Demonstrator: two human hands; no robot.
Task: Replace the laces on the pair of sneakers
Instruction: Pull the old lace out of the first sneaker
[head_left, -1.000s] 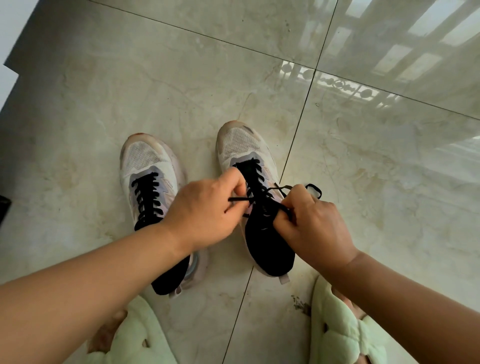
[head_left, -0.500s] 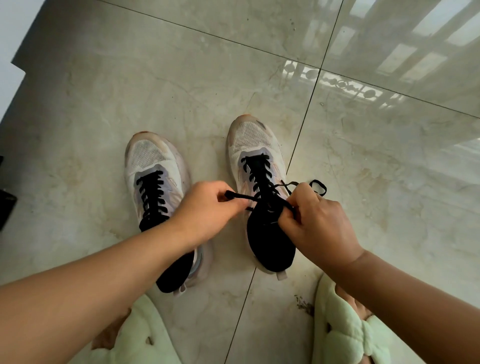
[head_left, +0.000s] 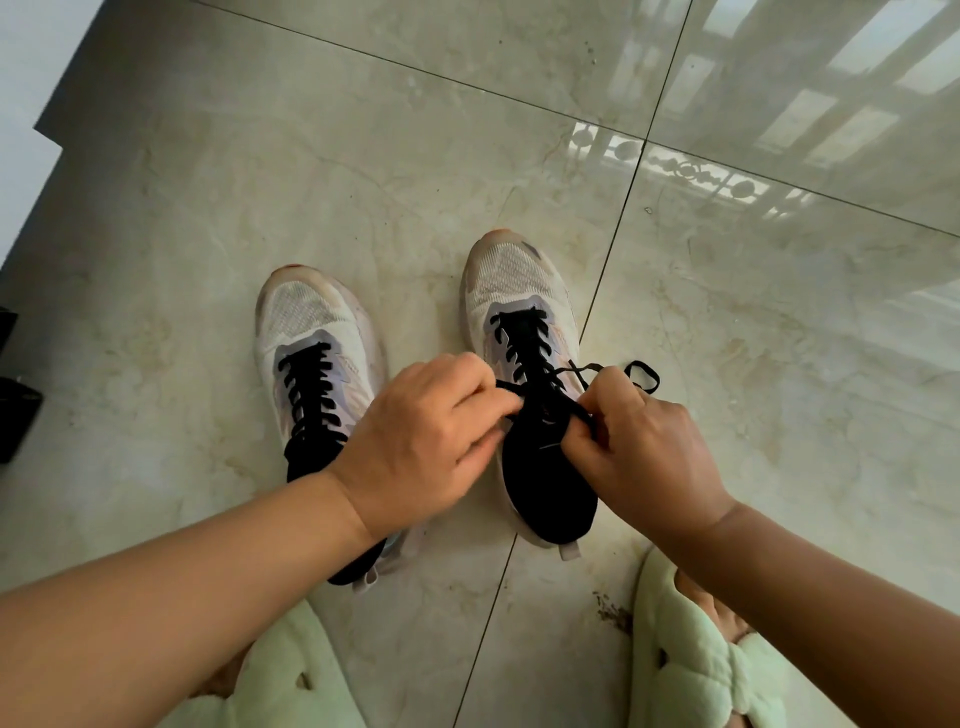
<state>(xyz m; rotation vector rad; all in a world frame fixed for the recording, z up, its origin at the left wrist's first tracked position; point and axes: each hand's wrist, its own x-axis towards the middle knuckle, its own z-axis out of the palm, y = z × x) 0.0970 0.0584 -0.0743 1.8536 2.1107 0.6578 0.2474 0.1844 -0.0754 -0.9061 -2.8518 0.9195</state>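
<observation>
While the right sneaker (head_left: 524, 322) stands on the floor (head_left: 208, 208) toe away beside its laced mate (head_left: 311, 332), both hands, left (head_left: 426, 441) and right (head_left: 644, 447), pinch the black lace (head_left: 524, 392) ends across its throat, equally near

Soft daylight, sharp focus; window glare on the glossy floor (head_left: 753, 171) upper right; wide-angle bending at edges.
</observation>
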